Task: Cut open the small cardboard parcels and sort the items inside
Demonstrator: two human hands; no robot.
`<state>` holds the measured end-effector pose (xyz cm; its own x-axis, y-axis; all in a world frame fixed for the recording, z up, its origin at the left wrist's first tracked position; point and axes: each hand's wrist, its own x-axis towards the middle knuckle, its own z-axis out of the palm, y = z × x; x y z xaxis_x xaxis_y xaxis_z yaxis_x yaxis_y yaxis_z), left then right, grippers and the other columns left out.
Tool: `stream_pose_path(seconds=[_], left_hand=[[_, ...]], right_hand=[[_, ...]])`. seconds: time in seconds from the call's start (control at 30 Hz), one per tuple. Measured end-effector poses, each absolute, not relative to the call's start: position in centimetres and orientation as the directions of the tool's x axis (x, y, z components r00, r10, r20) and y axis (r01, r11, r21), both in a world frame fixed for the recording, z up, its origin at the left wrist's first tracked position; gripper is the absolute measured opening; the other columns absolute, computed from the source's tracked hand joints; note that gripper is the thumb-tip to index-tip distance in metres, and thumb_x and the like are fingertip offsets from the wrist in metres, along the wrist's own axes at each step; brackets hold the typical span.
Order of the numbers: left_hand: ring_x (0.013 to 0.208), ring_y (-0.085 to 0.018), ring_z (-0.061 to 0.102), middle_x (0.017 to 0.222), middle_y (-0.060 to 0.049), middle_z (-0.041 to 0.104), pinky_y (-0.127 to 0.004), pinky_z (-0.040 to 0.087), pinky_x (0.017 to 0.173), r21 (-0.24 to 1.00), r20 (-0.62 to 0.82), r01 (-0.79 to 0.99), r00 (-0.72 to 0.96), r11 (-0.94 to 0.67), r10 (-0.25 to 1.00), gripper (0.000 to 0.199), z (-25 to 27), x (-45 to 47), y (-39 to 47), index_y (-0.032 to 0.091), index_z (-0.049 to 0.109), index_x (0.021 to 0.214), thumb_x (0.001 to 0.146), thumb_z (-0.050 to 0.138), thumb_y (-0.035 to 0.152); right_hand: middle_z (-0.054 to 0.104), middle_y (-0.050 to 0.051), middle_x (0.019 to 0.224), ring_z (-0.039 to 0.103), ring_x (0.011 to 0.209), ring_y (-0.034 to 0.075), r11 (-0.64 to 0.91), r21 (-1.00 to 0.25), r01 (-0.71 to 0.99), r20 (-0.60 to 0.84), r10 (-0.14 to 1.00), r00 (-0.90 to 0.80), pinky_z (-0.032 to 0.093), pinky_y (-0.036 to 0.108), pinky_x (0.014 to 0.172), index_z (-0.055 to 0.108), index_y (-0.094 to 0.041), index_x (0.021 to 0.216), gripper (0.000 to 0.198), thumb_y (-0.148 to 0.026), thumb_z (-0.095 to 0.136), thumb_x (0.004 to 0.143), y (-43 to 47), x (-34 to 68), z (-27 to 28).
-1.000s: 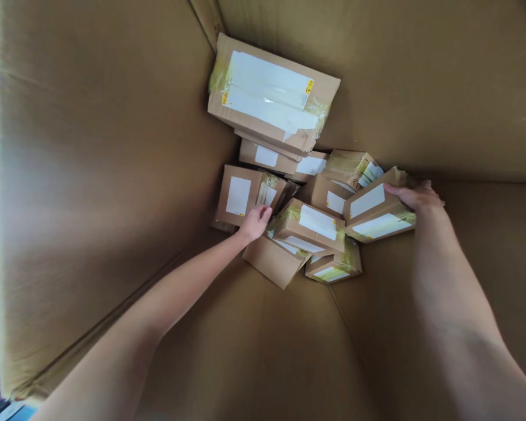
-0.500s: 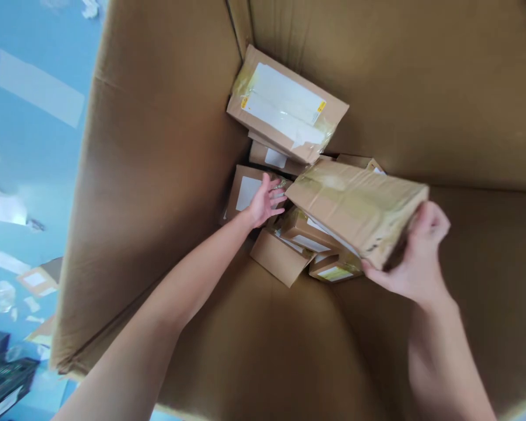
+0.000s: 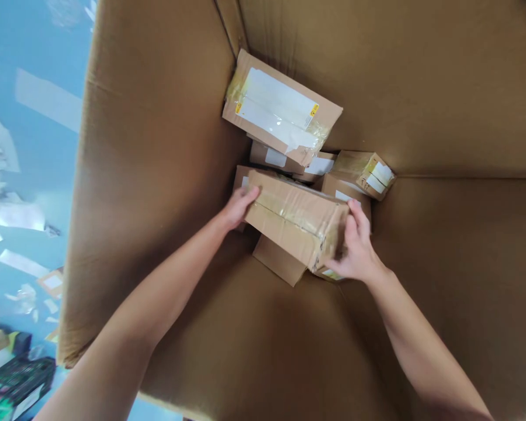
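Between my two hands is a taped cardboard box (image 3: 289, 216), slightly tilted, above other boxes inside a very large carton (image 3: 158, 117). My left hand (image 3: 240, 207) grips its left end, thumb on top. My right hand (image 3: 357, 245) is wrapped round its right end; some of those fingers are hidden behind it. Just beyond lies a larger box (image 3: 283, 108) with a big white label and yellow marks, leaning in the far corner. A small box (image 3: 363, 169) with a white label lies to the right. Under the held box, a plain brown box (image 3: 280, 260) is partly covered.
The carton's tall walls surround my arms on the left and far side. Outside it, on the blue floor (image 3: 39, 47), lie paper scraps, plastic wrap and a dark crate (image 3: 17, 374) at the lower left.
The box in my right hand has moved left and nearer to me. My left hand, open before, has taken hold of its left end. The small box at right is now uncovered.
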<state>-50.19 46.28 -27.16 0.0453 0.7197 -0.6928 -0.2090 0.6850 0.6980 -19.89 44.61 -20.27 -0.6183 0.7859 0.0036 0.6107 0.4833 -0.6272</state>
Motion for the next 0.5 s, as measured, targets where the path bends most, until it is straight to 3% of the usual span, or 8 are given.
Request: stream_pose_path(seconds=[0.13,0.2,0.3,0.5], left_hand=[[0.12,-0.034,0.054,0.122,-0.014,0.062,-0.048,0.041,0.106,0.847,-0.459,0.15,-0.281,0.511,0.843,0.089,-28.8,-54.0,48.1,0.015,0.055,0.123,0.053,0.077,0.066],[0.125,-0.031,0.05,0.129,-0.013,0.057,-0.045,0.036,0.11,0.813,-0.369,0.31,-0.383,0.494,0.847,0.092,-30.8,-54.4,49.5,0.017,0.047,0.131,0.056,0.078,0.06],[0.132,-0.03,0.043,0.136,-0.016,0.051,-0.043,0.028,0.115,0.726,-0.356,0.4,-0.478,0.559,0.803,0.085,-34.0,-53.5,51.5,0.016,0.038,0.138,0.07,0.071,0.056],[0.148,-0.031,0.0,0.157,-0.016,0.018,-0.052,0.001,0.119,0.676,-0.308,0.477,-0.509,0.562,0.803,0.079,-32.9,-50.3,51.0,0.017,0.025,0.144,0.082,0.058,0.053]], right_hand=[[-0.001,0.013,0.16,0.01,0.147,0.034,0.215,-0.718,0.663,-0.188,0.857,-0.481,0.024,0.055,0.115,-0.019,-0.022,0.151,0.112,-0.057,0.059,0.078,47.0,-24.1,-27.8],[0.008,0.014,0.16,0.014,0.146,0.032,0.063,-0.754,0.654,-0.297,0.856,-0.424,0.022,0.054,0.117,-0.013,-0.018,0.152,0.108,-0.064,0.053,0.08,48.5,-26.6,-31.1],[0.024,0.014,0.156,0.026,0.143,0.03,-0.13,-0.743,0.657,-0.421,0.853,-0.307,0.022,0.053,0.116,-0.001,-0.018,0.153,0.089,-0.065,0.036,0.088,50.4,-29.7,-34.7],[0.032,0.011,0.153,0.025,0.143,0.032,-0.171,-0.746,0.644,-0.437,0.856,-0.278,0.02,0.057,0.116,0.016,-0.021,0.152,0.09,-0.074,0.041,0.083,51.4,-29.7,-35.3]])
